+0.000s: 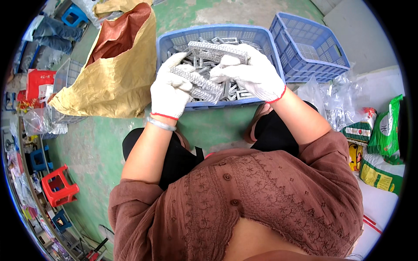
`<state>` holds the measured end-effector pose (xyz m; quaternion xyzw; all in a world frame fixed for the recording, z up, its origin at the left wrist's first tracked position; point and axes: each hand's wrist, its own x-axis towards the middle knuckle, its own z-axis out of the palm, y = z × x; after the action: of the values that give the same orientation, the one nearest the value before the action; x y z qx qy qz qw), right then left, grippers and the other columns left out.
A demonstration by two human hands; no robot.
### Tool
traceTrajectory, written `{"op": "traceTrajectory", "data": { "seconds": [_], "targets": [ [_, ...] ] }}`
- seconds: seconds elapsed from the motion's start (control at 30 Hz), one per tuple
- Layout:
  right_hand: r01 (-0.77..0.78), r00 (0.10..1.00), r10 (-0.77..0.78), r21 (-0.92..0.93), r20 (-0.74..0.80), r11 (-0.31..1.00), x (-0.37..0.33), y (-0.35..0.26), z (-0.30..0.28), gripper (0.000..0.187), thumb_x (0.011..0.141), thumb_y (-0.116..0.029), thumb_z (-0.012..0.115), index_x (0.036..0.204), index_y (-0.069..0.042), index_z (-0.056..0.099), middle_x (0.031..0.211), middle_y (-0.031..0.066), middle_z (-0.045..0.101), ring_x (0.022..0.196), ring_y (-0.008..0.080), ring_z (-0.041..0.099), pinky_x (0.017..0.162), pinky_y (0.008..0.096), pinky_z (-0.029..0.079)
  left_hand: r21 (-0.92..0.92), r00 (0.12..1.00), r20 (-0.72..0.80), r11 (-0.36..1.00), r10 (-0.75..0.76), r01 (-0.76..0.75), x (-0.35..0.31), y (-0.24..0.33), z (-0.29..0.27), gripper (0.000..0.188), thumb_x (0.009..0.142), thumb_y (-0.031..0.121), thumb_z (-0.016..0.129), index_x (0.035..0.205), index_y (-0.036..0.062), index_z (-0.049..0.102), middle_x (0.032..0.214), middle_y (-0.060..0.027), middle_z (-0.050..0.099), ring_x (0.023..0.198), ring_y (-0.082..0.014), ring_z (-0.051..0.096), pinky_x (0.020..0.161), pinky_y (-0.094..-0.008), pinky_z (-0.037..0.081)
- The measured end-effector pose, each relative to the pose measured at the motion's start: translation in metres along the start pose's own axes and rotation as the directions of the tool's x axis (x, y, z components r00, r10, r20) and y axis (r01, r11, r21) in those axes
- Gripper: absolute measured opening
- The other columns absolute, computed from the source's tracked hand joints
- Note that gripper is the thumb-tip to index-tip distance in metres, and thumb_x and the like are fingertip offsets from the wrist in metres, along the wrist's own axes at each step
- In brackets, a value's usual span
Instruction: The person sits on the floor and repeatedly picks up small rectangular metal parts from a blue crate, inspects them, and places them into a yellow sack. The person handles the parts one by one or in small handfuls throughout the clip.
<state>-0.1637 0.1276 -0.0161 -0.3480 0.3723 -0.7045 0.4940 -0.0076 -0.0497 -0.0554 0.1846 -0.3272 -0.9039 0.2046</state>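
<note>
Silver strips (pixel 198 80): I see slim, perforated metal lengths in both hands, over the near crate; how many each hand has, I cannot count.
Left hand (pixel 167 89): white glove, red cuff edge; its fingers are closed around strips that slant down toward the crate's near side.
Right hand (pixel 259 74): gloved the same way; its fingers grip more strips, which run out leftward beyond those fingers, farther from the body than the left hand's lot.
Crate (pixel 271 56): blue plastic, right under both hands, with a jumble of loose silver pieces (pixel 244 94) inside.
Bracelet (pixel 161 123): pale, round the left wrist just below the glove.
Sack (pixel 115 87): yellow outside, red-brown lining, mouth wide open, standing close on the crate's left.
Second crate (pixel 311 52): also blue, just beside the first on the right.
Clear plastic (pixel 342 98): crumpled in front of that second crate, near a green bag (pixel 385 126) at my far right.
Clothing: brown top (pixel 244 191), black trousers (pixel 163 148); the legs sit apart before the crate.
Floor (pixel 100 143): worn green, with a red stool (pixel 60 187) well off to the left.
</note>
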Motion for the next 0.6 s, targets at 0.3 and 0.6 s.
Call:
{"op": "traceTrajectory", "data": {
  "seconds": [0.3,0.6],
  "targets": [
    [-0.048,0.997,0.052,0.062,-0.062,0.997,0.002,0.012,-0.017,0.037,0.097,-0.016,0.063,0.127,0.005,0.059,0.108,0.014,0.07,0.092,0.019,0.068,0.086,0.0327,0.055,-0.027,0.999,0.009,0.998,-0.049,0.049,0.001,0.001,0.004,0.045,0.082,0.017,0.049,0.118,-0.0078,0.06,0.096,-0.0242,0.065,0.063,-0.0272,0.06,0.054,-0.0337,0.053],
    [0.302,0.951,-0.207,-0.832,0.229,0.466,-0.006,-0.004,-0.004,0.044,0.079,-0.019,0.082,0.117,-0.005,0.064,0.138,0.0171,0.054,0.118,0.0268,0.059,0.1,0.0388,0.046,0.067,0.988,0.017,0.986,-0.151,0.149,-0.006,-0.003,0.029,0.028,0.098,0.031,0.058,0.114,0.0088,0.064,0.087,-0.0109,0.069,0.054,-0.017,0.062,0.045,-0.0285,0.05]
  ]
}}
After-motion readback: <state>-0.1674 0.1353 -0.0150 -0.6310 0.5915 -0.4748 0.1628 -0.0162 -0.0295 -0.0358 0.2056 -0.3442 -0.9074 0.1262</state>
